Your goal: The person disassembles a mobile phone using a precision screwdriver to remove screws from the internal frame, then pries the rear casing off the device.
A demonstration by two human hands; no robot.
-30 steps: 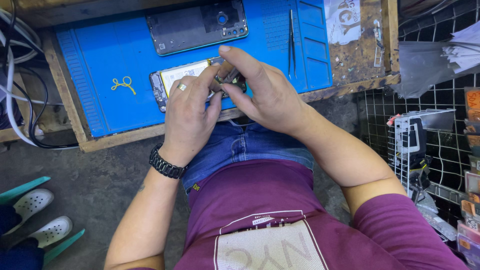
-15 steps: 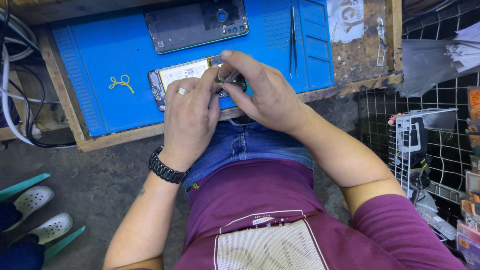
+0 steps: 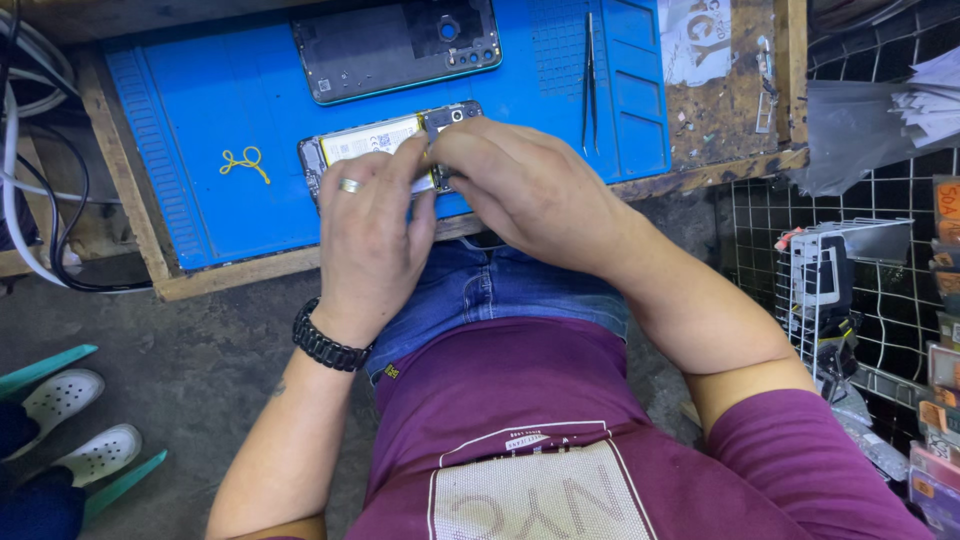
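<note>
1. We are sitting at a tabletop [image 3: 745, 110] with a blue mat [image 3: 200, 150] on it.
2. We are working on an opened phone [image 3: 375, 145] that is lying on the mat, near the front edge. Its back is off and its light-coloured battery is showing.
3. Our left hand [image 3: 370, 235] is resting on the phone. Its fingers [image 3: 405, 170] are pressing down on the right part of it and holding it in place.
4. Our right hand [image 3: 525, 185] is bending over the phone's right end. Its fingers are pinched close together there, touching the left fingers. We cannot tell if they are holding a tiny part, because the hands are hiding that spot.
5. We think we are busy with a small piece inside the phone. The next move is calling for a very light, steady touch.
6. The phone's dark back cover [image 3: 395, 45] is lying further back on the mat.
7. Thin tweezers [image 3: 590, 75] are lying to the right, well apart from our hands.
8. A small yellow loop of wire [image 3: 245, 162] is lying to the left.
</note>
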